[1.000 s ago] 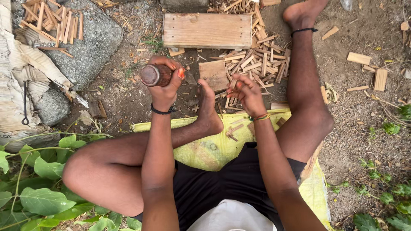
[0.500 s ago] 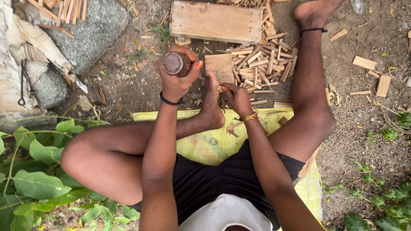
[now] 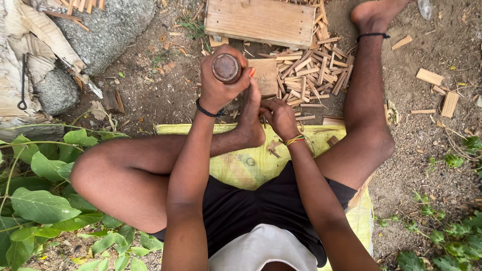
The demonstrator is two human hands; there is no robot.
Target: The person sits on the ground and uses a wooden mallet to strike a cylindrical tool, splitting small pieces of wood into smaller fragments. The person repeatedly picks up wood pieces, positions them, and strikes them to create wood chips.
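Note:
My left hand (image 3: 217, 89) is raised over my lap and grips a round wooden tool handle (image 3: 226, 68), whose butt end faces the camera. My right hand (image 3: 279, 117) is lower, just right of my left foot (image 3: 251, 125). Its fingers are pinched on a thin piece of wood, which is mostly hidden by the hand. A small square wooden block (image 3: 265, 75) lies on the ground just beyond both hands. I sit on a yellow sack (image 3: 251, 163) with my left leg folded and my right leg stretched out.
A pile of short split wood sticks (image 3: 314, 70) lies right of the block, and a flat wooden board (image 3: 258, 22) beyond it. Grey stones (image 3: 108, 30) and dry husks sit at the left. Green leaves (image 3: 40, 200) border the lower left, with loose wood chips (image 3: 437, 85) on the right.
My left hand has carried the handle up and to the right, over the block. My right hand has shifted slightly left toward my foot.

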